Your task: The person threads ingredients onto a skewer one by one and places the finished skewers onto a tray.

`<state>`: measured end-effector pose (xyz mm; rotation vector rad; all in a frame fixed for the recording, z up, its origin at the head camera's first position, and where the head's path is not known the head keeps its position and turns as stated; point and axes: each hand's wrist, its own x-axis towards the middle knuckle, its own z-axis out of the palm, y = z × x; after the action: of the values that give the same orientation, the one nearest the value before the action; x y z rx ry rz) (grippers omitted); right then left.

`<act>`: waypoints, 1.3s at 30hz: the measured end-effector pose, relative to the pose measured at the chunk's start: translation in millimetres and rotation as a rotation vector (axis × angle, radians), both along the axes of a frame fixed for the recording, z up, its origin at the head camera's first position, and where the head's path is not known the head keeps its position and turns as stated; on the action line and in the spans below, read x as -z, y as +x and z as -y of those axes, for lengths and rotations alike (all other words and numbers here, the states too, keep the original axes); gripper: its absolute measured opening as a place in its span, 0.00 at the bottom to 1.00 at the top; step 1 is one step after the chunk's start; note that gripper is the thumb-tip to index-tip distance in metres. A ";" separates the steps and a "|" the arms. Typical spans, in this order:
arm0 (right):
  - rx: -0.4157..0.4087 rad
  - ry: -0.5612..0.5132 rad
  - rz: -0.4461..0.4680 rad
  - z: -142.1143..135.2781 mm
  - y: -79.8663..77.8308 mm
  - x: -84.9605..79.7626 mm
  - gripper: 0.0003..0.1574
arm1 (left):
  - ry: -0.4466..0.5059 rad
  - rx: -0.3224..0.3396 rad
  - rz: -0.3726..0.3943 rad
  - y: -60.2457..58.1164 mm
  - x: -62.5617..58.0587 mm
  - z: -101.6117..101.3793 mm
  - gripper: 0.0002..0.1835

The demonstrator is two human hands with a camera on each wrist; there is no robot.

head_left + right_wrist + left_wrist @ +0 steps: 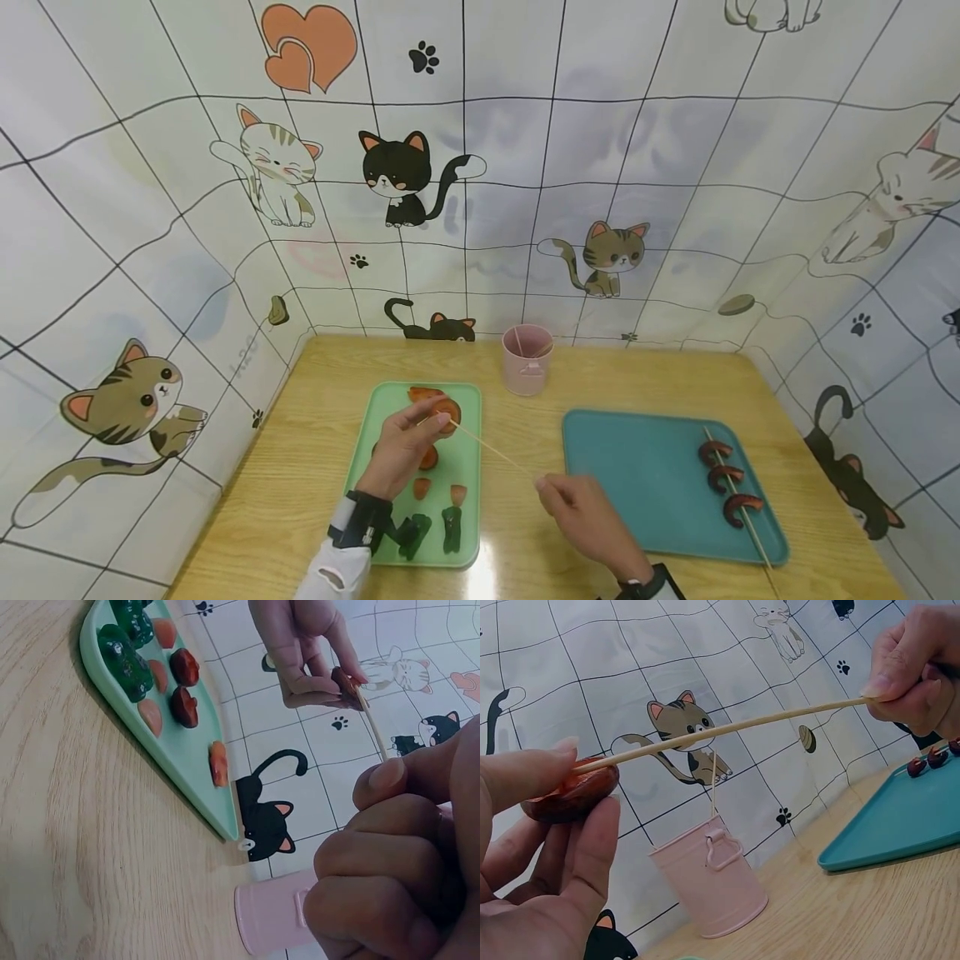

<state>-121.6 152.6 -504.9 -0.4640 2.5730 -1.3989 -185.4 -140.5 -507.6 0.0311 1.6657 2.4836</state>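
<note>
Handling this reddish-brown curved piece (447, 414) looks easy: probably light, maybe slick, so pinch its sides, thumb clear of the point. It's up off the green tray (468, 467), pinched in the left hand (405, 442). Skewer (742, 727) meets it, can't tell how deep. Likely snappable; grip the far end, like the right hand (588, 512) does, above the desk (285, 467).

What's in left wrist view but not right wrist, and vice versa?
Left wrist only: teal rectangular tray bearing small dark-red pieces.
Right wrist only: glossy dark-green pieces and smooth orange-pink pieces on a pale-green rectangular tray.
Both: left hand pinching a reddish-brown round piece, right hand gripping a thin wooden stick, pink cylindrical cup, wood-grain tabletop, white cat-print backdrop.
</note>
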 end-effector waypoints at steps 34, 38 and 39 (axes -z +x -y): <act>-0.060 -0.099 0.081 8.7 -3.8 11.6 0.36 | 0.060 -0.001 0.023 -0.8 -1.0 -6.1 0.09; -0.071 -0.119 0.084 7.1 -4.2 11.1 0.36 | 0.097 -0.010 0.020 -1.5 2.0 -7.6 0.08; -0.073 -0.120 0.080 6.7 -4.3 10.8 0.36 | 0.103 -0.011 0.019 -1.6 2.7 -7.9 0.08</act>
<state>-125.8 145.9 -515.8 -0.5031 2.3948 -1.5198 -187.0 -132.6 -510.3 0.0099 1.5339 2.5672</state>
